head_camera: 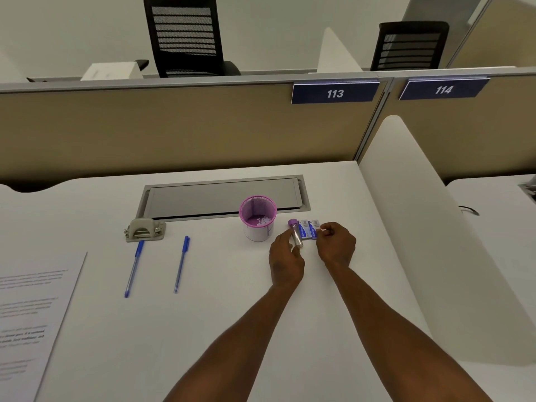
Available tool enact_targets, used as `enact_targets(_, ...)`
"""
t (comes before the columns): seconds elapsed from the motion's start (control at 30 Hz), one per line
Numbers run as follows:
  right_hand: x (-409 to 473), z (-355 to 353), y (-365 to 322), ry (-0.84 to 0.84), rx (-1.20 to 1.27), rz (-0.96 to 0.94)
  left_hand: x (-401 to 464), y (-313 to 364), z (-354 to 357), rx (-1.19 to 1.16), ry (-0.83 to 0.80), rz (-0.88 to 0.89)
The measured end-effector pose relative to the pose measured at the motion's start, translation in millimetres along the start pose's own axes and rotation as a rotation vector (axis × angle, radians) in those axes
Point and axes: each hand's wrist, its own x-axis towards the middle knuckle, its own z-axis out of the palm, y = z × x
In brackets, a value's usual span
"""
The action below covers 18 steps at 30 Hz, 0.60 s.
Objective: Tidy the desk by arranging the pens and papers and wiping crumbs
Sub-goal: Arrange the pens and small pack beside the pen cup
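Note:
My left hand (285, 261) is shut on a clear tube with a purple cap (295, 232), held upright just right of the pink mesh pen cup (257, 217). My right hand (336, 245) pinches the right end of a row of small blue boxes (309, 229) lying on the white desk (232, 314). White bits lie in the bottom of the cup. Two blue pens (132, 268) (181, 264) lie side by side on the desk to the left. Printed paper (29, 314) lies at the left edge.
A grey hole punch (145, 230) sits left of the cup, in front of the grey cable hatch (223, 197). A beige partition (174, 126) closes the back and a white divider (435, 227) the right. Black chairs stand beyond.

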Motion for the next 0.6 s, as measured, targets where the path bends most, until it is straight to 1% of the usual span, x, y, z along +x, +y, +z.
enact_targets(0.23,-6.9,1.3,3.6,0.032,0.063,0.036,1.6,-2.0,0.8,0.053,0.022,0.036)
enact_targets(0.37,-6.8,1.1,5.5,0.035,0.103,0.039,0.8,-3.0,-1.9,0.028,0.001,0.044)
enact_targets(0.47,-8.4,0.6,7.6,0.068,0.137,0.038,-1.1,-5.0,-3.9,0.018,-0.034,0.031)
enact_targets(0.6,-14.8,1.6,11.8,0.094,0.131,0.04,-3.2,-3.5,-7.3,0.008,-0.072,0.005)
